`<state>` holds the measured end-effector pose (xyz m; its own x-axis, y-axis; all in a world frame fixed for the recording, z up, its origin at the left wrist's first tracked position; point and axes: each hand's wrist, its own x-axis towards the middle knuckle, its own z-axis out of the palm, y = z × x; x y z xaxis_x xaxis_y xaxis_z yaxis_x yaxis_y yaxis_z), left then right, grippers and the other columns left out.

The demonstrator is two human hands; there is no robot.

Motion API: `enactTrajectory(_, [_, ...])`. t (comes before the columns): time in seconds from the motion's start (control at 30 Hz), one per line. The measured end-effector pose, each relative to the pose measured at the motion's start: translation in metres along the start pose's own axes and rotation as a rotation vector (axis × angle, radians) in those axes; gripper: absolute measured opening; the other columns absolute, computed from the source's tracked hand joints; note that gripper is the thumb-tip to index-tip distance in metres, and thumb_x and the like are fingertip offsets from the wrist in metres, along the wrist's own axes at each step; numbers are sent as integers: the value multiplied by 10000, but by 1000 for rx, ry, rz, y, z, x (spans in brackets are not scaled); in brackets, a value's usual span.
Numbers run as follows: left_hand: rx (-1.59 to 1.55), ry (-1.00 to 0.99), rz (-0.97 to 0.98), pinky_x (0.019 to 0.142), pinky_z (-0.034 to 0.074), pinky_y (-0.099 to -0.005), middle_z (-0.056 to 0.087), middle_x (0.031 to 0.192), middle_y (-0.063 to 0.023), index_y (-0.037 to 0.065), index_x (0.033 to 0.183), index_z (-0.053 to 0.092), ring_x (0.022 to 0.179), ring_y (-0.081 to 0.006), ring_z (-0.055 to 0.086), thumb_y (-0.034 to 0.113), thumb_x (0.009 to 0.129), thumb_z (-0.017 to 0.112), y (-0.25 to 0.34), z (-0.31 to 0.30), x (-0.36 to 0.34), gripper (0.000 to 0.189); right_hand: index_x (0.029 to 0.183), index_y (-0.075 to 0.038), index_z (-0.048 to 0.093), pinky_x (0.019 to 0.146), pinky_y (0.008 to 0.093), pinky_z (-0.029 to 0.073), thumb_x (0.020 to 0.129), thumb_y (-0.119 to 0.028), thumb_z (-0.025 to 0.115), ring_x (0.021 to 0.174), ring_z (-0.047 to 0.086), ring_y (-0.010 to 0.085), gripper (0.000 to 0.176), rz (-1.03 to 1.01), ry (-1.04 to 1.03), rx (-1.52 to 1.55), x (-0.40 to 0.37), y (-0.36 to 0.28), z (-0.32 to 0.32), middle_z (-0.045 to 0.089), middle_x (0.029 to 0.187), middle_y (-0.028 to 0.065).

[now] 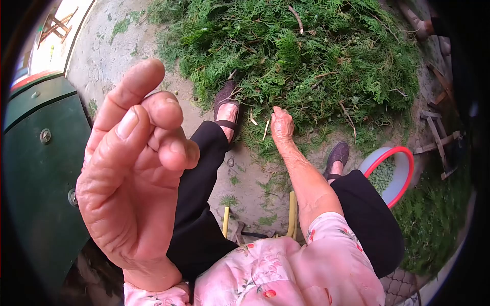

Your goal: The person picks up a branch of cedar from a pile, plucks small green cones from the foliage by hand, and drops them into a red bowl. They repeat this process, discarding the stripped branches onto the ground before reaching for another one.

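My left hand [140, 173] is raised close to the camera, palm partly showing, its fingers curled and the thumb near the index finger; nothing shows between them. My right hand [282, 125] reaches down to the near edge of a big heap of green conifer branches [306, 61]. Its fingers are bent closed at the sprigs, and what they hold, if anything, is too small to make out. Short pale sticks [266, 129] lie just left of that hand.
A white bucket with a red rim [410, 168], holding small green cones, stands right of my right foot. Dark green cabinet [41, 153] at left. Wooden stools [436, 133] and another person's feet [421, 25] at right. More greenery [434, 219] lies lower right.
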<state>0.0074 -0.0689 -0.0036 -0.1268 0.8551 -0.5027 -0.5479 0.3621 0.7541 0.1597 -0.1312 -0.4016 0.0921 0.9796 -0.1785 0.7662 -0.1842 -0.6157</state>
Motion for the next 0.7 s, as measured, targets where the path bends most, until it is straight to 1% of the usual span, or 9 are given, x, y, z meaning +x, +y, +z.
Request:
enactTrajectory(0.13, [-8, -67, -19, 602, 356, -259, 481, 921, -86, -90, 1310, 270, 682, -131, 435, 37, 873, 462, 0, -3, 1, 494, 801, -26, 561, 660, 465, 478, 734, -80, 603, 766, 587, 402, 96, 66, -205, -182, 8, -12, 4, 578, 757, 206])
enactTrajectory(0.23, [-4, -47, -18, 588, 352, -260, 487, 911, -89, -90, 1308, 277, 672, -133, 440, 42, 872, 465, 0, -2, 1, 492, 818, -32, 573, 640, 455, 484, 731, -90, 603, 727, 589, 398, 109, 17, -168, -135, 5, -3, 10, 584, 738, 190])
enactTrajectory(0.3, [-12, -46, -9, 593, 355, -259, 483, 919, -93, -90, 1309, 271, 680, -136, 434, 38, 867, 471, -1, -2, 0, 502, 831, -28, 574, 628, 424, 490, 716, -78, 623, 689, 605, 358, 135, -38, -89, -55, -3, 6, 7, 587, 746, 171])
enactTrajectory(0.37, [-10, -35, -3, 599, 357, -260, 480, 923, -95, -89, 1308, 271, 685, -138, 432, 33, 866, 470, 0, -1, -1, 500, 838, -29, 578, 567, 374, 495, 694, -37, 638, 634, 621, 252, 157, 72, -209, 295, -15, 14, -2, 582, 797, 147])
enactTrajectory(0.4, [-2, -23, 1, 605, 359, -261, 477, 927, -97, -88, 1307, 271, 690, -140, 429, 29, 866, 469, -1, -1, -1, 498, 854, -10, 569, 484, 287, 486, 702, 6, 634, 595, 609, 154, 166, 237, -300, 409, -20, 17, -9, 572, 819, 106])
enactTrajectory(0.43, [-8, -28, -5, 605, 359, -261, 477, 927, -97, -88, 1307, 271, 690, -140, 429, 29, 866, 469, -2, -1, -1, 498, 854, -10, 569, 484, 287, 486, 702, 6, 634, 595, 609, 154, 166, 242, -295, 402, -26, 18, -15, 572, 819, 106])
enactTrajectory(0.5, [-19, -41, 10, 614, 363, -266, 473, 932, -98, -84, 1305, 272, 697, -143, 425, 21, 867, 464, -3, -1, -1, 490, 885, 12, 555, 436, 224, 471, 734, 22, 606, 573, 604, 126, 160, 564, -245, 869, -38, 17, -29, 570, 789, 79])
enactTrajectory(0.53, [-12, -34, 6, 616, 366, -264, 474, 929, -89, -76, 1304, 281, 698, -138, 427, 16, 880, 450, -4, 2, -1, 465, 911, 34, 529, 458, 209, 480, 756, 22, 598, 593, 607, 137, 170, 624, -264, 916, -37, 9, -46, 570, 761, 68])
enactTrajectory(0.7, [6, -30, -14, 623, 375, -255, 483, 934, -76, -68, 1303, 290, 696, -123, 434, 22, 898, 443, -7, 9, -1, 443, 930, 23, 514, 497, 220, 493, 762, 15, 605, 616, 602, 142, 191, 705, -263, 1082, -47, 22, -56, 572, 765, 74])
